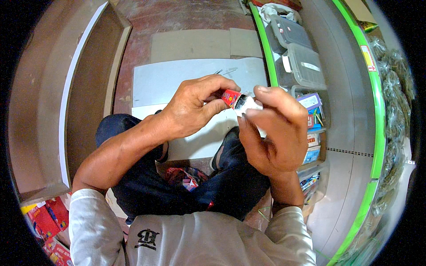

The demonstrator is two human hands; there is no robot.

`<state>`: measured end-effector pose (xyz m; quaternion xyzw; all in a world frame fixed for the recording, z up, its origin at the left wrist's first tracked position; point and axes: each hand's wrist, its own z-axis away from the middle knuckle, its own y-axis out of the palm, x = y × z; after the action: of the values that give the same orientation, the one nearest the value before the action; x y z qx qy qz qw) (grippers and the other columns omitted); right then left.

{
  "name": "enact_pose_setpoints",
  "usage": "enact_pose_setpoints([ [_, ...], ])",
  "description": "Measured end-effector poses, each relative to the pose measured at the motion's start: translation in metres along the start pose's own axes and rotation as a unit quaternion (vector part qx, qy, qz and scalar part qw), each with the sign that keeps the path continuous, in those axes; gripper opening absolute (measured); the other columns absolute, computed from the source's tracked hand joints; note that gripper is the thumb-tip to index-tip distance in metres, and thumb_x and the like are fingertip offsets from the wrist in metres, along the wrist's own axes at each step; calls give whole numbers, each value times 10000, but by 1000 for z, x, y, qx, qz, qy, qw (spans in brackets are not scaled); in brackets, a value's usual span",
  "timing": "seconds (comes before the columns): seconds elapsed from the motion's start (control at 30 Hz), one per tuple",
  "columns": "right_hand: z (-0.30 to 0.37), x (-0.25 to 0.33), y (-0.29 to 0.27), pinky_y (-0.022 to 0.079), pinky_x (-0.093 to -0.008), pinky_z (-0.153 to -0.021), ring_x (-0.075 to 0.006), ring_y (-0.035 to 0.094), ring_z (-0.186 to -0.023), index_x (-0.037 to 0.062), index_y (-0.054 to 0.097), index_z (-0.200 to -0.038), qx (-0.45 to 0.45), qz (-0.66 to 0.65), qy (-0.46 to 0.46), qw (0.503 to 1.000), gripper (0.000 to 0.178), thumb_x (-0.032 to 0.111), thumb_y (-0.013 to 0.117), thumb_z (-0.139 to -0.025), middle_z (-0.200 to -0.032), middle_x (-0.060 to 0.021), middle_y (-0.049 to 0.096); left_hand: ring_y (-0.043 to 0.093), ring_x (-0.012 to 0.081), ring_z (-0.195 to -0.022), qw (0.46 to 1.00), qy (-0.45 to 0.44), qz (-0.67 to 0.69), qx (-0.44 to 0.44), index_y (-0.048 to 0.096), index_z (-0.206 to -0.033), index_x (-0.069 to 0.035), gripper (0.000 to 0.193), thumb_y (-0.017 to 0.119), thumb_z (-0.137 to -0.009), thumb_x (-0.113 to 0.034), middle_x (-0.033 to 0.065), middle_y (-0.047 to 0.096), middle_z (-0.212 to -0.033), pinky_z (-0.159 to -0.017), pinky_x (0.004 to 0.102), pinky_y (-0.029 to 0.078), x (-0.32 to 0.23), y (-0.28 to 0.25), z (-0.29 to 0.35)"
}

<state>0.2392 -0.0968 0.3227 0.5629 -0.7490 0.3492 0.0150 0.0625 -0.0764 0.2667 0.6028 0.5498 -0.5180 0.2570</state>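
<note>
Fingers on a small red box, held over my lap

Box point(231, 97): small, red, cardboard by the look, open at its right end with something white point(249, 105) showing there. My left hand point(195, 108) is clamped round the closed end, thumb under, fingers curled over. My right hand point(273, 133) pinches the white piece at the box mouth, thumb and forefinger closed on it. Hands nearly meet, box bridging them, at about 12 o'clock from my knees.

Risks, as I judge them: a hard pull could tear the thin card flap or jerk the contents loose; anything dropped would fall between my dark trouser legs point(177, 186) onto the pale sheet point(186, 80) on the floor below, or roll off toward the shelf. What the white piece is made of, I cannot tell.

Surroundings: at 2 o'clock, clear lidded plastic tubs point(304, 64) on a grey shelf with a glossy green edge point(377, 111); small coloured packets point(313, 142) below them. At 9 o'clock, a matte brown wooden board point(88, 88). At 7 o'clock, red cartons point(46, 217).
</note>
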Motion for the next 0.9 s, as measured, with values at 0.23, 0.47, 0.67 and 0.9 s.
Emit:
enact_pose_setpoints([
  [0.23, -3, -9, 8, 515, -270, -621, -203, 611, -795, 39, 564, -1117, 51, -102, 209, 971, 451, 53, 740, -702, -1027, -116, 600, 599, 150, -884, 999, -40, 1, 23, 581, -1059, 1, 237, 558, -827, 41, 83, 632, -982, -782, 289, 488, 1, 0, 0],
  [0.47, 6, -48, 17, 497, -243, -597, -110, 608, -689, 34, 615, -942, 66, -134, 263, 953, 206, 50, 691, -752, -852, -66, 637, 608, 210, -971, 993, -61, -100, 28, 548, -1179, -7, 382, 633, -807, -18, 139, 601, -1094, -834, 332, 503, 8, 4, -4],
  [0.67, 52, -158, 26, 490, -243, -619, -78, 601, -682, 32, 630, -937, -21, -84, 345, 935, 168, 97, 700, -799, -783, -34, 662, 578, 270, -1068, 966, -143, -206, 56, 561, -1159, -6, 375, 647, -801, -77, 144, 588, -1150, -898, 369, 477, -10, -31, -2],
  [0.9, 181, -301, 78, 545, -279, -685, -144, 653, -755, 10, 622, -925, -129, -33, 406, 904, 164, 85, 693, -798, -881, -84, 662, 602, 301, -985, 918, -174, -350, 68, 606, -1042, 27, 342, 669, -786, -191, 183, 617, -1054, -833, 360, 468, -5, -39, -10],
])
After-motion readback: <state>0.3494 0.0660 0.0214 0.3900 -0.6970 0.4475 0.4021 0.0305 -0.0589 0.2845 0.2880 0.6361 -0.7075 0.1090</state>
